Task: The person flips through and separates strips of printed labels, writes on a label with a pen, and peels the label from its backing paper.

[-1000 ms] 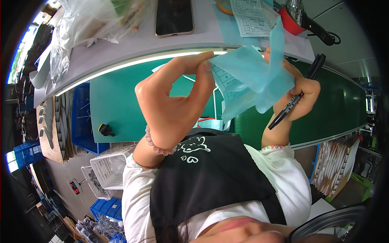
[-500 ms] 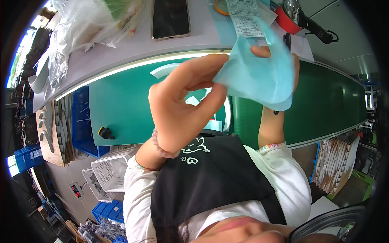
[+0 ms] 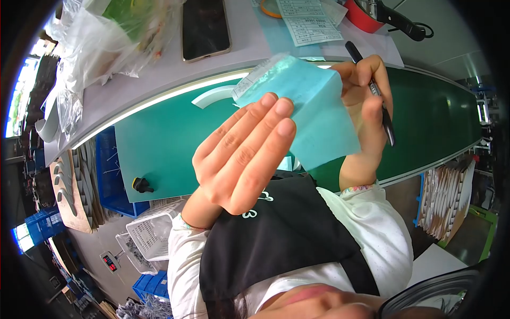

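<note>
A thin light-blue sheet [image 3: 324, 117] is held up between my hands, creased, with a shiny strip and printing along its upper left edge. My left hand [image 3: 241, 154] lies against its left side, fingers straight and close together in front, the thumb hidden behind. My right hand [image 3: 369, 101] is at the sheet's right edge, its curled fingers touching or gripping that edge; the exact contact is partly hidden. A black marker pen [image 3: 374, 87] is also held in my right hand, slanting across the fingers. Below the sheet is the green work surface [image 3: 159, 133].
A phone [image 3: 206, 29], a printed slip [image 3: 308, 21], a clear plastic bag [image 3: 117, 37] and a red tool with a black handle [image 3: 366, 13] lie on the grey shelf. A curved white strip [image 3: 215, 95] and a black-yellow object [image 3: 142, 185] rest on green. White baskets [image 3: 154, 234] stand lower left.
The light-blue sheet has opened out and turned, showing its printed edge. My left hand has gone from a rounded pinch to straight fingers against it. My right hand and pen have come into clear view.
</note>
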`<action>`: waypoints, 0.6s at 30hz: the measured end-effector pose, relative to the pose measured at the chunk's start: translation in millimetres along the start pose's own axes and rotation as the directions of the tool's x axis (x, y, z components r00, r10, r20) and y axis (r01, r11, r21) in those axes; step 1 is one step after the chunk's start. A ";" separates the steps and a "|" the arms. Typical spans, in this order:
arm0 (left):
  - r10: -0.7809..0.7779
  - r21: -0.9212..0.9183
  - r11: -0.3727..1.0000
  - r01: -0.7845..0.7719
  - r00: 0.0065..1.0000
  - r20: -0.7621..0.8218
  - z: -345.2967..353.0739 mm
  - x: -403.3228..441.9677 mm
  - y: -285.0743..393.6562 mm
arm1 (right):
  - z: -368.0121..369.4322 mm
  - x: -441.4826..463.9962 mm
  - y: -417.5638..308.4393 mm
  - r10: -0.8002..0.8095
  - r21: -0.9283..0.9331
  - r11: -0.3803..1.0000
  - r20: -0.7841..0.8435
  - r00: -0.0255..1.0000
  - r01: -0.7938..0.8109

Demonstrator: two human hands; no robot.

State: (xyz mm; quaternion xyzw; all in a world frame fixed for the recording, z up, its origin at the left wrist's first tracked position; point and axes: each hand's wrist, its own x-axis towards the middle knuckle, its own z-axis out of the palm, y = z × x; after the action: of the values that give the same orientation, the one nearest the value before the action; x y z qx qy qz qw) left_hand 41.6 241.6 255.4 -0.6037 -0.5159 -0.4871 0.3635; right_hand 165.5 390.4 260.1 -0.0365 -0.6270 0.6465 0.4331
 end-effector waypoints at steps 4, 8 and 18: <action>0.062 0.011 0.998 -0.063 0.997 0.046 -2.2 -1.4 3.5 | 0.8 1.4 -13.6 0.057 0.002 0.998 0.079 0.995 -0.057; 0.095 -0.004 0.995 -0.095 0.987 0.131 -4.4 -2.4 7.6 | 1.8 2.6 -18.8 0.026 -0.033 0.999 0.124 0.992 -0.022; -0.384 -0.456 0.748 0.481 0.875 0.294 -9.7 10.7 5.6 | 9.8 -6.6 -19.1 -0.155 -0.219 0.962 0.061 0.986 0.165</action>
State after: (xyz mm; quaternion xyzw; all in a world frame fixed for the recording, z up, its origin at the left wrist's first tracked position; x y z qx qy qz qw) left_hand 44.9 234.2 268.6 -0.5836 -0.5229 -0.6210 0.0163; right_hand 173.7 375.7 275.0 -0.0201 -0.7056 0.5357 0.4633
